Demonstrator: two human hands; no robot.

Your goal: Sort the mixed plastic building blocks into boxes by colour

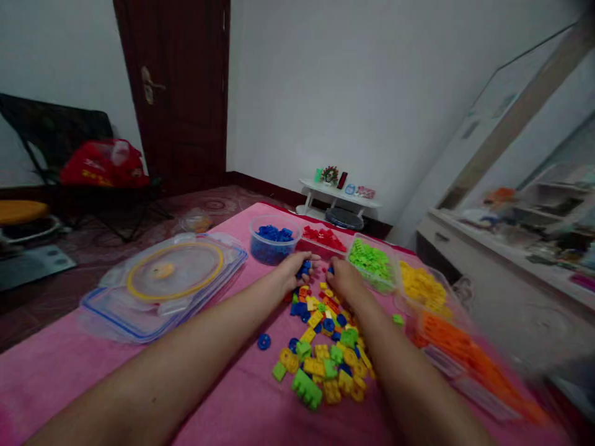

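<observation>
left hand (295, 266) curled round blue pieces (304, 269); right hand (346, 280) gripping a blue piece (331, 270), both at the far end of the mixed heap (315, 319). gathering blue appears in hand; next move likely calls for a lift toward the round tub (272, 255).

This is a room in a home. Indicators visible from where I stand are a dark door (181, 68), a folding chair (56, 118), a white stand (341, 192) bearing potted flowers (330, 174), and a drawer unit (488, 275).
</observation>
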